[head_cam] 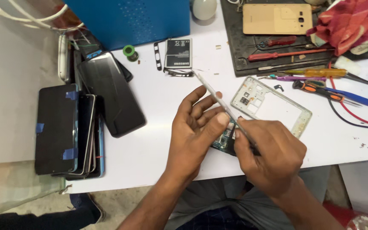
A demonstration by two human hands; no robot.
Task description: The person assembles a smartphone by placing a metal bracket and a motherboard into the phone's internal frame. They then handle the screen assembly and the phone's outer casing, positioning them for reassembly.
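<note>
Right hand [269, 155] gripping metal tweezers [218, 99], left hand [194, 130] cupping a mostly hidden circuit board [225, 138], grasp unclear

I see a dark phone circuit board [225, 139] with bluish components, mostly hidden, held above the white table's near edge. A slender metal tweezers [218, 99] slants up-left from it, its lower end meeting the board.

The circuit board [225, 139] sits between the left hand [194, 127] and right hand [269, 151], at the table's [158, 140] near edge. The tweezers [218, 99] slant up from the right hand. The frame [271, 106] lies just behind. The phones [71, 130] are stacked far left; the battery [178, 53] lies behind, the screwdrivers [320, 79] to the right.
</note>
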